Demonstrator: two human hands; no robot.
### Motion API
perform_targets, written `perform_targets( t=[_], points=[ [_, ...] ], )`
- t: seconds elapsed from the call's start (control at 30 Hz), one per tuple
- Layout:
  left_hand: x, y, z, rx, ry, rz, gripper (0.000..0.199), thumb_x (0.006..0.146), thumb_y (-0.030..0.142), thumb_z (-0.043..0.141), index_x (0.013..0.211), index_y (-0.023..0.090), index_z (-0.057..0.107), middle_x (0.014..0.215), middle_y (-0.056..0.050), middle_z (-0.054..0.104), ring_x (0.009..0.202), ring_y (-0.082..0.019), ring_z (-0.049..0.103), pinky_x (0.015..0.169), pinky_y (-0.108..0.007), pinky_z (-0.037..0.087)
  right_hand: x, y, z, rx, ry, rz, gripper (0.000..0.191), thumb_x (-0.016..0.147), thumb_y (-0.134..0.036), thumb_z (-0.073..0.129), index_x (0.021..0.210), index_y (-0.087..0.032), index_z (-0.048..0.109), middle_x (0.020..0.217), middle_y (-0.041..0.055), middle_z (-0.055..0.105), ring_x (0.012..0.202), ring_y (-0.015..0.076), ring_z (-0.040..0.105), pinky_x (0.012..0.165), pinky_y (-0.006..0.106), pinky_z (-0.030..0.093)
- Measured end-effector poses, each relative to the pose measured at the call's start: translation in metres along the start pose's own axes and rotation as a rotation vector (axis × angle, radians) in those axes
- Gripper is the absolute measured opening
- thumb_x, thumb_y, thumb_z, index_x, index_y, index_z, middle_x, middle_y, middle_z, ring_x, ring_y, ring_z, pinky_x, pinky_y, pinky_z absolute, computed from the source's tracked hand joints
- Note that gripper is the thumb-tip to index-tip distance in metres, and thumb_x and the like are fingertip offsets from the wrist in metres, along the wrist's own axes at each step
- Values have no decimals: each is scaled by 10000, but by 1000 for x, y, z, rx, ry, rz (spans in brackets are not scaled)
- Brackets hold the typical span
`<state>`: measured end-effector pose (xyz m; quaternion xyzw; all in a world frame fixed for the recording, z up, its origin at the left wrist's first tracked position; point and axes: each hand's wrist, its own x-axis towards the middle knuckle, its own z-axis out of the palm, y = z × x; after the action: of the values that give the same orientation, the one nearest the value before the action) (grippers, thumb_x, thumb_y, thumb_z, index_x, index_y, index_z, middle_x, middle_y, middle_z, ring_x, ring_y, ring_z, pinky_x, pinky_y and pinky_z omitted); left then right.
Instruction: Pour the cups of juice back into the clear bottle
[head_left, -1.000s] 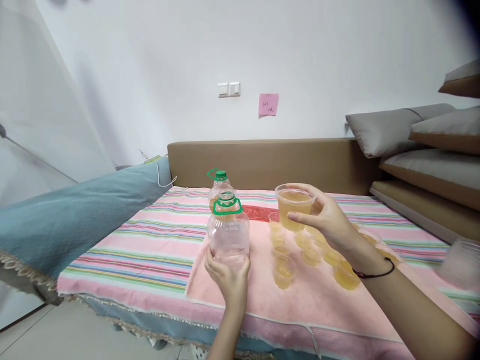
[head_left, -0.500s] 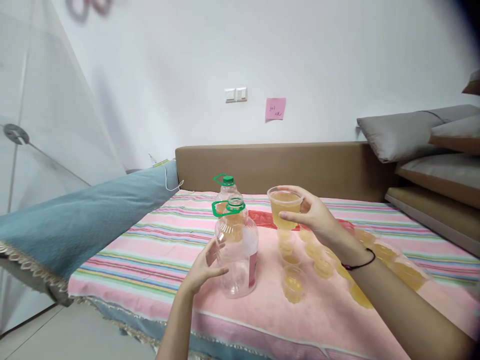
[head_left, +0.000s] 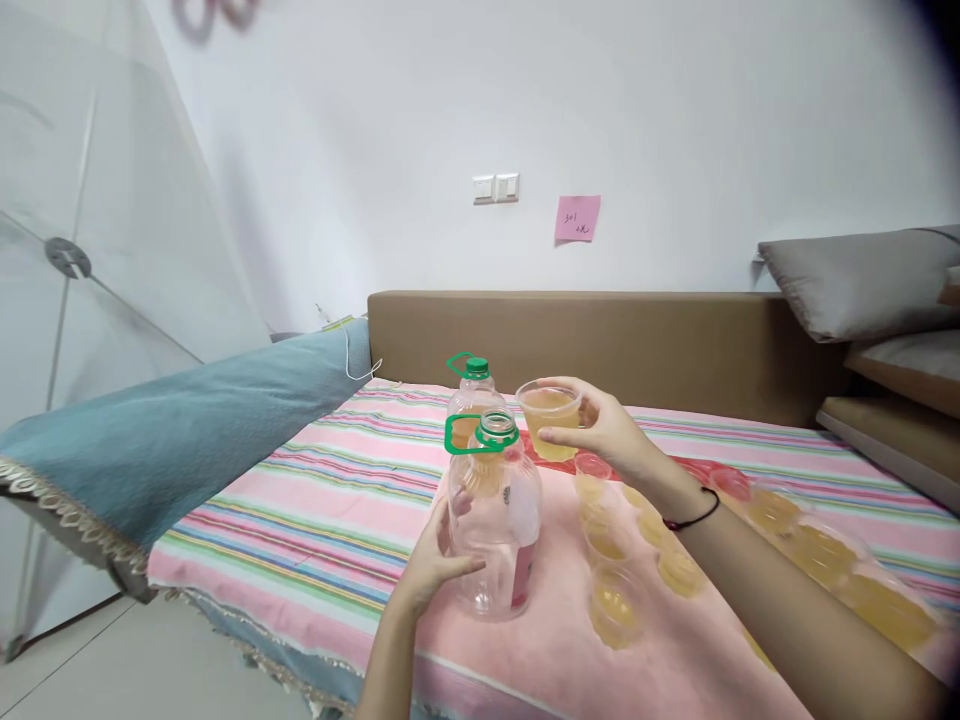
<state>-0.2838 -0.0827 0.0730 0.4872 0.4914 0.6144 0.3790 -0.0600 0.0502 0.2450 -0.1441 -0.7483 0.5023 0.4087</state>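
My left hand [head_left: 435, 565] grips the lower left side of a large clear plastic bottle [head_left: 491, 535], its thumb across the front. The bottle stands upright and uncapped, with a green handle ring at its neck; it looks nearly empty. In my right hand [head_left: 611, 430] is a clear plastic cup [head_left: 553, 415] of yellow liquid, held roughly level beside and slightly above the bottle's mouth. A second bottle with a green cap [head_left: 477, 368] stands just behind the first, with amber liquid visible in it. Several cups of yellow liquid [head_left: 616, 605] stand to the right, partly hidden by my right arm.
A striped pink cloth [head_left: 300, 500] covers the bed-like surface, with a red sheet [head_left: 701, 468] under some cups. At the back is a brown padded board [head_left: 600, 330]. Grey cushions [head_left: 847, 280] are stacked at right; a blue-covered armrest [head_left: 187, 400] lies at left.
My right hand has brought the cup left and slightly lower, closer to the bottle's mouth. The whole view has shifted, so the room appears further right. My left hand still grips the bottle.
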Motion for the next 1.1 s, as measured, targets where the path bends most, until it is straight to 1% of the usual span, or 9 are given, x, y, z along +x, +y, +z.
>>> perform_targets(
  t=[0.1, 0.17, 0.33, 0.47, 0.67, 0.83, 0.93, 1.1],
  points=[
    [4, -4, -1, 0, -40, 11, 994, 532, 405, 919, 1399, 216, 471, 1457, -162, 495, 1387, -368, 417, 1180, -543, 272, 4, 3, 1, -7, -20, 9, 577, 637, -318, 873, 1153, -272, 619, 1256, 69, 691, 1122, 253, 669, 959, 413, 540],
    [6, -6, -2, 10, -44, 3, 968, 541, 420, 913, 1383, 206, 486, 1440, -163, 512, 1376, -367, 432, 1177, -539, 279, 6, 5, 1, -13, -24, 17, 585, 631, -314, 879, 1152, -274, 618, 1247, 66, 696, 1109, 250, 675, 961, 413, 538],
    [8, -8, -3, 29, -39, -7, 1039, 536, 473, 905, 1419, 191, 437, 1436, -166, 513, 1371, -365, 436, 1176, -528, 288, 9, 5, -2, -58, -50, 21, 580, 635, -309, 881, 1154, -272, 624, 1244, 65, 695, 1107, 244, 675, 964, 403, 533],
    [10, -8, -3, 25, -52, 0, 1061, 541, 489, 899, 1435, 181, 417, 1462, -171, 488, 1384, -370, 419, 1182, -529, 278, 10, 1, -4, -97, -72, 33, 587, 642, -324, 877, 1169, -264, 625, 1268, 78, 683, 1111, 253, 672, 968, 420, 532],
    [7, -2, 1, 29, -63, 11, 1043, 565, 448, 897, 1452, 202, 406, 1482, -148, 477, 1401, -357, 403, 1190, -520, 275, 12, -4, -6, -133, -73, 49, 586, 643, -354, 873, 1168, -264, 627, 1229, 82, 702, 1103, 267, 680, 982, 453, 533],
    [3, 2, 4, 38, -38, 7, 1057, 567, 420, 897, 1471, 209, 391, 1490, -153, 468, 1406, -362, 395, 1193, -548, 257, 15, -3, -7, -115, -83, 52, 613, 620, -357, 883, 1166, -261, 622, 1178, 77, 723, 1094, 272, 685, 958, 449, 555],
    [3, 2, 5, 36, -32, 8, 1073, 551, 420, 904, 1472, 212, 394, 1484, -150, 475, 1402, -366, 400, 1195, -551, 251, 16, -5, -7, -107, -91, 51, 604, 617, -352, 883, 1157, -262, 629, 1180, 75, 725, 1100, 274, 684, 962, 446, 551],
    [4, 2, 4, 44, -39, 26, 1060, 561, 397, 899, 1472, 213, 390, 1510, -143, 443, 1416, -349, 380, 1201, -528, 245, 14, -13, -5, -142, -98, 44, 575, 622, -337, 872, 1147, -265, 647, 1189, 78, 722, 1102, 284, 681, 968, 460, 539]
  ],
)
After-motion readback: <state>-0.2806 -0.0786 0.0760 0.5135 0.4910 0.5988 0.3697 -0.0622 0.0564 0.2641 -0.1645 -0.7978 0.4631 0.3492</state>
